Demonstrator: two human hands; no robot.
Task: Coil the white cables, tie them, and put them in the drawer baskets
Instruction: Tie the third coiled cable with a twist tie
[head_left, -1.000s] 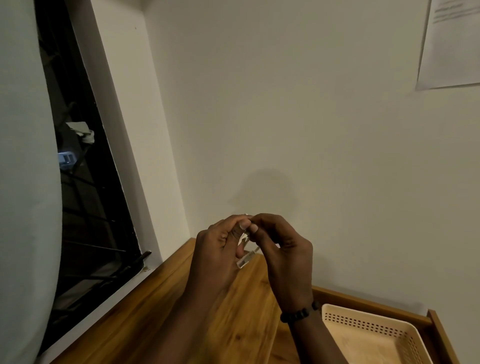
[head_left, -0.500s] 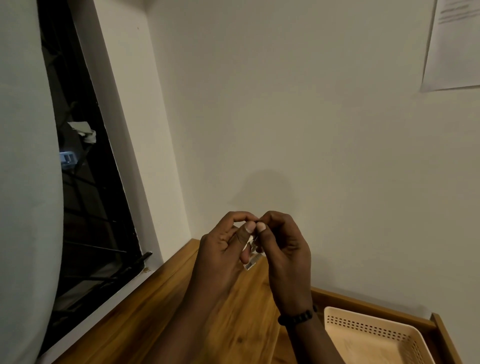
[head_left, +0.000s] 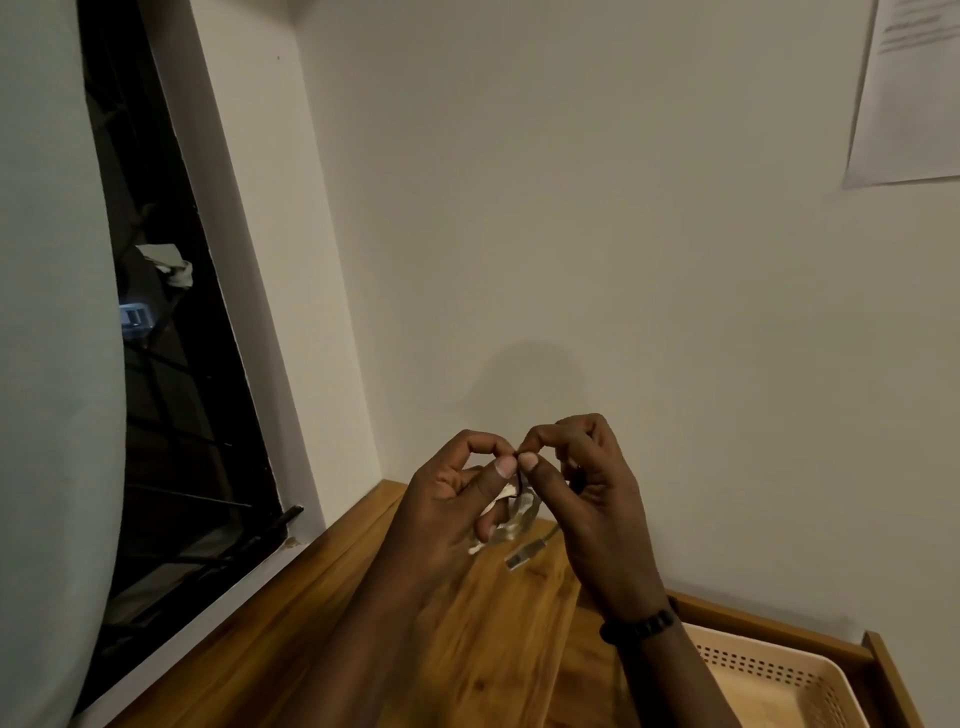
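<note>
Plain pale wall (head_left: 623, 260) and a dark window (head_left: 171, 415) back the wooden bench (head_left: 467, 649). At lower right sits a beige perforated basket (head_left: 779, 675). Above the bench, left hand (head_left: 447, 499) and right hand (head_left: 592, 499) both pinch a thin dark tie (head_left: 516, 462) over the coiled white cable (head_left: 514, 512), its plug (head_left: 524, 555) dangling.

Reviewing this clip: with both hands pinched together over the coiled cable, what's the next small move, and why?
Probably finish cinching the tie. The left hand and right hand pinch a small dark tie between their thumbs and forefingers, above the coiled white cable, whose connector hangs loose. The cable is held above the wooden top, not yet in the basket at lower right, so securing it seems to come first.
</note>
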